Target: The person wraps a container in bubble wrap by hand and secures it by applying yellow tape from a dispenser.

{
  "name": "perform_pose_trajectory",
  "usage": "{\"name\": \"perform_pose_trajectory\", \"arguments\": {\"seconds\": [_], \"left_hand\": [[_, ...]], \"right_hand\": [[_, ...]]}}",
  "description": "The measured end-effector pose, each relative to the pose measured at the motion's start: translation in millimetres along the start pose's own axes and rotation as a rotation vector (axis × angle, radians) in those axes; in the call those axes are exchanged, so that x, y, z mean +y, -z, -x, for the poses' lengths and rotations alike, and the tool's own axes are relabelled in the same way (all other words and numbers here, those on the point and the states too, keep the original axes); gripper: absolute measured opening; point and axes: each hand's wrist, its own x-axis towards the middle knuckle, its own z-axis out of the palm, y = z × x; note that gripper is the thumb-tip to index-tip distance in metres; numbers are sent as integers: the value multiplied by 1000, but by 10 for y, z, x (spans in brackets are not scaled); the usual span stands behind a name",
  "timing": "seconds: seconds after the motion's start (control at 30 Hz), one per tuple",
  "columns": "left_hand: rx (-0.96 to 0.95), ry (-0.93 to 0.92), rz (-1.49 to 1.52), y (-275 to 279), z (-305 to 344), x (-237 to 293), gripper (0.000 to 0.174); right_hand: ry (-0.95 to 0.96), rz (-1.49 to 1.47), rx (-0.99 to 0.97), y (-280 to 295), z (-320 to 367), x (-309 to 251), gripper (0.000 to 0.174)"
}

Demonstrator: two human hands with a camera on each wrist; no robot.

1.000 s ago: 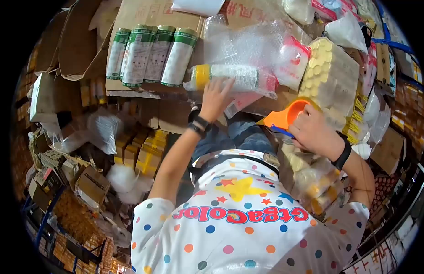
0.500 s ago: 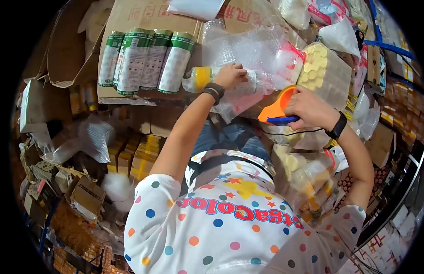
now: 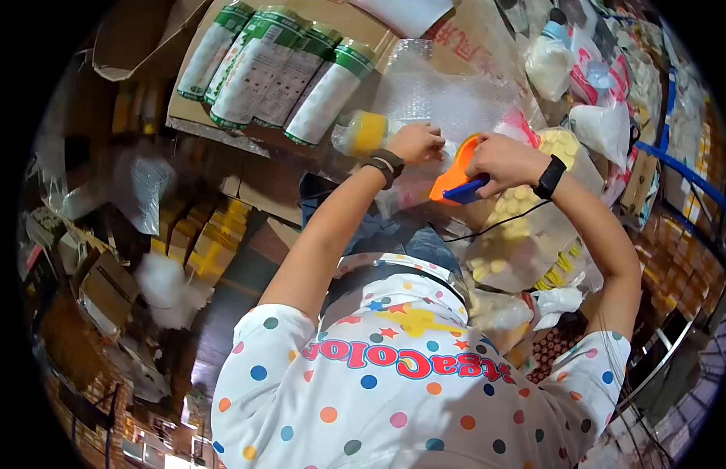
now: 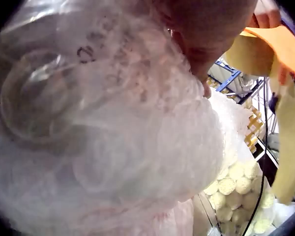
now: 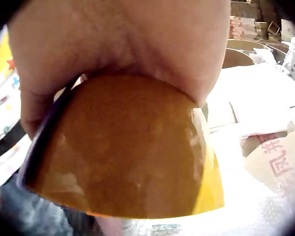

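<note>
My left hand [image 3: 414, 145] grips a bubble-wrapped cylinder, fingers curled over it; a yellow tape band [image 3: 368, 131] circles its left end. Up close in the left wrist view, the clear bubble-wrapped cylinder [image 4: 137, 142] fills most of the picture, with the hand along its upper edge. In my right hand [image 3: 507, 162] is an orange and blue tape dispenser [image 3: 442, 187], held just right of the left hand. Its wide roll of tape [image 5: 123, 147] covers much of the right wrist view. A yellowish strip of tape [image 4: 288, 147] hangs by the dispenser.
Several green-and-white wrapped rolls [image 3: 331, 94] lie left of the cylinder on a cardboard surface [image 3: 195, 121]. Bubble wrap [image 3: 433, 94] spreads behind it. A clear bag of round yellow pieces [image 3: 510, 230] sits at the right, a black cord [image 3: 496, 228] crossing it. White bags [image 3: 601, 129] stand beyond.
The right hand has brought the tape dispenser left and up, close to the left hand. My left hand has moved from flat on the cylinder to curled over its right part. The view has turned.
</note>
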Motion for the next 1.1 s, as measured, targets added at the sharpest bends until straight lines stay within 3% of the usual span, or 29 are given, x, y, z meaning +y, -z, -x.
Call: {"name": "perform_pose_trajectory", "arguments": {"seconds": [0.4, 0.5, 0.63, 0.77, 0.8, 0.93, 1.03, 1.1], "left_hand": [[94, -43, -84, 39, 48, 46, 12], [46, -34, -123, 100, 30, 79, 12], [-74, 156, -15, 106, 82, 23, 20], [-41, 179, -139, 304, 209, 197, 53], [55, 112, -256, 147, 308, 175, 71], [26, 268, -529, -96, 195, 298, 54], [-214, 330, -435, -48, 50, 289, 48], [-201, 331, -446, -64, 23, 308, 47]], "right_hand": [[-64, 117, -30, 51, -192, 524, 28], [-81, 99, -17, 21, -185, 576, 29], [-97, 99, -31, 50, -188, 568, 29], [-67, 90, -22, 48, -201, 581, 29], [-62, 82, -17, 51, -202, 601, 29], [-49, 60, -16, 78, -213, 615, 29], [-48, 74, -51, 103, -218, 639, 29], [-40, 79, -65, 101, -219, 626, 28]]}}
